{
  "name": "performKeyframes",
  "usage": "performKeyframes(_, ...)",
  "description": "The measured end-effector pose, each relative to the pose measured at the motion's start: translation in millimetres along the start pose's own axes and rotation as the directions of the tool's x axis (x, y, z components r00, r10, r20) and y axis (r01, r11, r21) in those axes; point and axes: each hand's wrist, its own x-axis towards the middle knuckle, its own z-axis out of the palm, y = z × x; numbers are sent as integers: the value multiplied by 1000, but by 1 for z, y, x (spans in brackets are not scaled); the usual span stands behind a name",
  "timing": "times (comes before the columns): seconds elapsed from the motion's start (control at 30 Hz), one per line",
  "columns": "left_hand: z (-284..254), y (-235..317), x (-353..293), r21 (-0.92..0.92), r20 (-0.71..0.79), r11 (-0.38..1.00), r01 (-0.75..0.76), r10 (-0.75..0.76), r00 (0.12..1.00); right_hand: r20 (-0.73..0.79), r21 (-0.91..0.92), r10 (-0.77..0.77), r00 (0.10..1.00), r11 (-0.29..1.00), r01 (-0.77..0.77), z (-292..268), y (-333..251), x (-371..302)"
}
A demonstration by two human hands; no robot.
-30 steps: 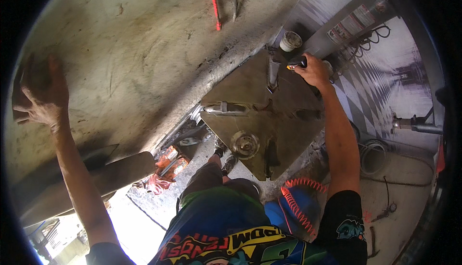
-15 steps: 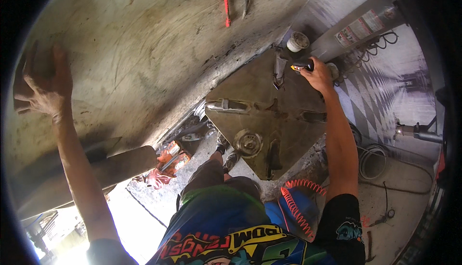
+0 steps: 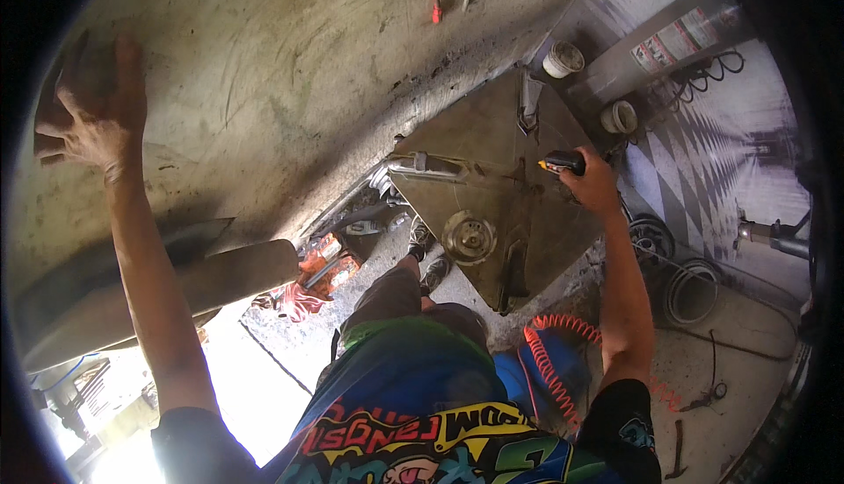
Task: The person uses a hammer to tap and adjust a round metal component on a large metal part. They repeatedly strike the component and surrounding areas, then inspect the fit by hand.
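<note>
My left hand [image 3: 98, 123] is raised against a large stained, cream-coloured surface [image 3: 290, 44], its fingers spread and holding nothing. On the other side, my right hand [image 3: 591, 183] grips a small black tool [image 3: 565, 162] with an orange-yellow end; its exact kind does not show. That hand is over the right part of a brown metal turntable [image 3: 444, 198] with slots and jaw-like clamps. A metal clamp [image 3: 529, 101] stands at the plate's far corner, another clamp [image 3: 426, 166] at its left. A round metal disc [image 3: 469, 238] sits on the near left part.
Two white tubs [image 3: 563, 59] [image 3: 620, 117] stand beyond the turntable, by a thick grey post [image 3: 655, 53]. A red coiled hose [image 3: 549, 374] lies over a blue object near my right arm. Orange-red boxes [image 3: 330, 266] are on the floor at left, a coiled grey hose [image 3: 692, 293] at right.
My right hand has drawn back from the far corner with the black tool, now over the plate's right part. The view has shifted slightly; my left hand stays raised.
</note>
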Motion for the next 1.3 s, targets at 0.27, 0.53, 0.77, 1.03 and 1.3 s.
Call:
performKeyframes(0.27, -2, 0, 1, -29, 1, 999, -29, 29, 1000, -1, 8, -251, 968, 968, 251, 29, -65, 2)
performKeyframes(0.53, 0, -4, -3, 4, 47, 1000, 3, -3, 999, 71, -70, -249, 966, 965, 254, 60, -102, 26)
performKeyframes(0.77, -1, -4, -3, 13, 125, 999, 53, -54, 991, 80, -59, -280, 957, 957, 285, 74, -120, 48)
performKeyframes(1.03, -13, 10, 5, 112, 12, 993, -43, 42, 999, 76, -36, -323, 943, 945, 326, 75, -103, 50)
performKeyframes(1.3, -26, 15, 13, 351, -23, 911, -215, 238, 971, 165, -56, -315, 935, 943, 328, 85, -120, 33)
